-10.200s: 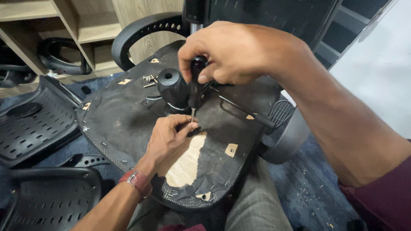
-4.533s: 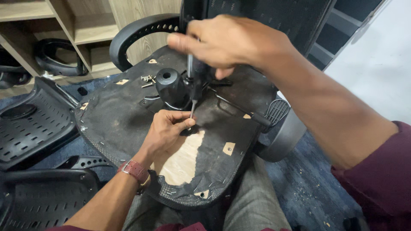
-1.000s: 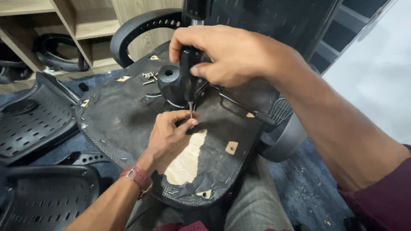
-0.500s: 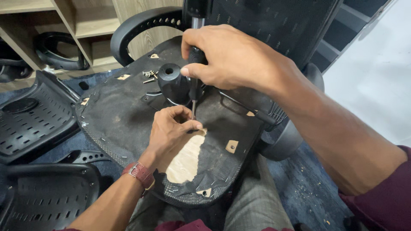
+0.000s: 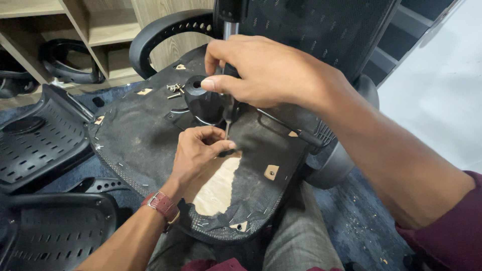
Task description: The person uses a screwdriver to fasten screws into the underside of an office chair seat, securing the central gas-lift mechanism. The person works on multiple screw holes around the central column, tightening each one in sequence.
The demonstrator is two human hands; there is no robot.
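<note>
Head view: the upturned seat [image 5: 150, 135] rests across the person's lap, underside up so its fittings can be reached. Right hand [image 5: 261, 75] is closed round the handle of a screwdriver [image 5: 227, 118], held upright with its tip down by the torn cloth edge near the black hub [image 5: 201, 98]. Left hand [image 5: 198, 153] is pinched shut at the tip, apparently steadying it. Loose screws [image 5: 174, 90] lie just beside the hub

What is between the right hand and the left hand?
In the head view, the screwdriver shaft runs down from the right hand to the left hand fingertips.
</note>
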